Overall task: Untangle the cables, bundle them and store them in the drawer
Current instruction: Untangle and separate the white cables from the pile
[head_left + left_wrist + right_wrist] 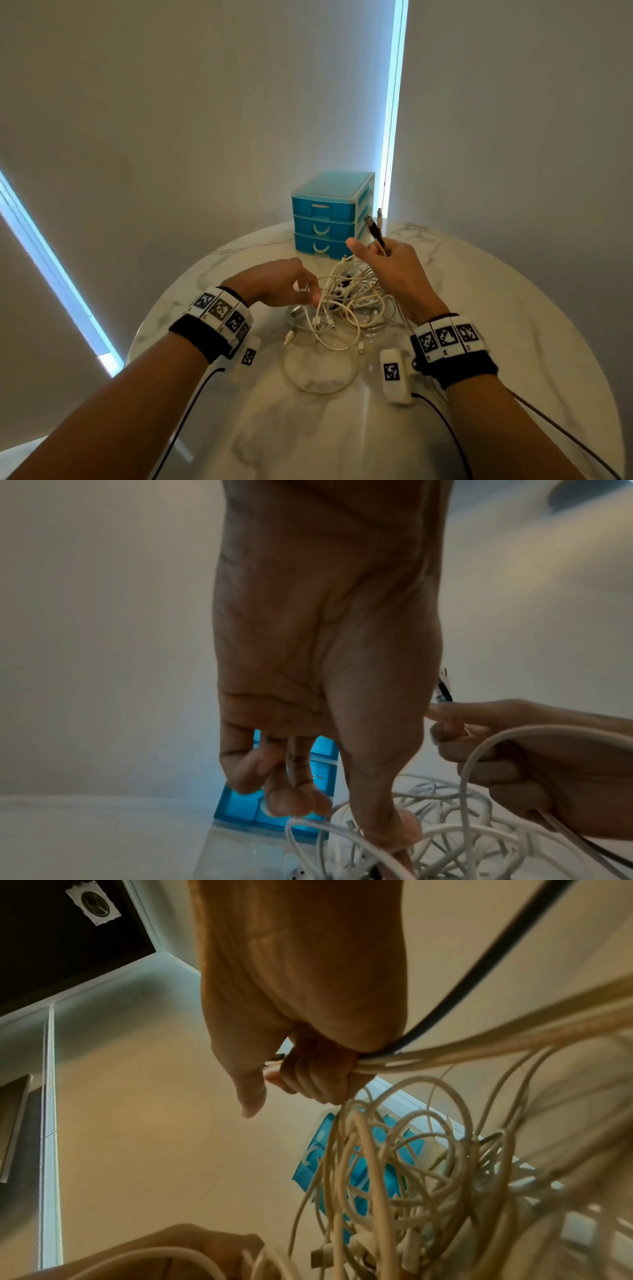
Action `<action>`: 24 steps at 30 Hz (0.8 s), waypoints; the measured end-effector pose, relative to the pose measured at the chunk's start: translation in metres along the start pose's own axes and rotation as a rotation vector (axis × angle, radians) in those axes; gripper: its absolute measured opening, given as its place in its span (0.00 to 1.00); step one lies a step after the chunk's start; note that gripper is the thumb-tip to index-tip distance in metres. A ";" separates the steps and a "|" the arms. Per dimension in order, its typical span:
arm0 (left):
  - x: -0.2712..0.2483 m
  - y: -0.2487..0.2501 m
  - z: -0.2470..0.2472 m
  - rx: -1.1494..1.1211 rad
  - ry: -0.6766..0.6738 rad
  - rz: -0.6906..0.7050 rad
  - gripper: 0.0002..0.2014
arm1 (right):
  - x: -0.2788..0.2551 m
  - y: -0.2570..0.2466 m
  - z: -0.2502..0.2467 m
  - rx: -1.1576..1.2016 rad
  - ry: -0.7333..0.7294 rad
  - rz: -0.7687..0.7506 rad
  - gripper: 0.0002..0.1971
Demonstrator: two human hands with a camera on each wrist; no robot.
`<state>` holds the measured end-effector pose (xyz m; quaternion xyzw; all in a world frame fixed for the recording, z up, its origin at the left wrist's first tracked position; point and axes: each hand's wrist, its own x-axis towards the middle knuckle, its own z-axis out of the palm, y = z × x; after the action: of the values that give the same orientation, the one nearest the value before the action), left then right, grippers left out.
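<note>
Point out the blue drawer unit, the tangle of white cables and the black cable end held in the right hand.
blue drawer unit (320, 227), head view, middle drawer front.
tangle of white cables (346, 301), head view, centre of the pile.
black cable end (371, 226), head view, plug above the right hand (394, 270).

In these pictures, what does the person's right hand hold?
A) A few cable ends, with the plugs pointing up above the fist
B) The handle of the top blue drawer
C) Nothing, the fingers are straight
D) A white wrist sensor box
A: the right hand is closed around several cable ends, dark and white, whose plugs stick up above the fist in front of the blue drawer unit, which has all its drawers shut.
</note>
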<state>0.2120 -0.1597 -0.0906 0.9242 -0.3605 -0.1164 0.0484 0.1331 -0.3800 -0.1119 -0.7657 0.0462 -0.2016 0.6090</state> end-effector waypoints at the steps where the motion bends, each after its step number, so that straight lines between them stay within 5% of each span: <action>1: 0.001 0.000 -0.001 -0.019 0.036 0.006 0.12 | -0.002 -0.001 -0.001 -0.010 -0.042 0.012 0.23; 6: 0.003 0.003 -0.010 -0.346 0.399 0.109 0.08 | -0.013 -0.004 -0.005 -0.198 -0.300 0.030 0.20; 10: 0.004 0.012 -0.013 -0.410 0.530 0.136 0.08 | -0.011 -0.001 -0.005 -0.212 -0.210 -0.084 0.16; 18: 0.003 0.002 -0.002 -0.268 0.129 -0.060 0.09 | 0.002 0.004 -0.031 0.534 0.120 0.043 0.17; 24: -0.007 0.004 -0.001 -0.392 0.103 0.064 0.08 | 0.004 0.009 -0.036 0.467 0.167 0.110 0.19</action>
<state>0.2047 -0.1575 -0.0880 0.8899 -0.3573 -0.1351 0.2494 0.1251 -0.4160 -0.1137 -0.5812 0.0898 -0.2359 0.7736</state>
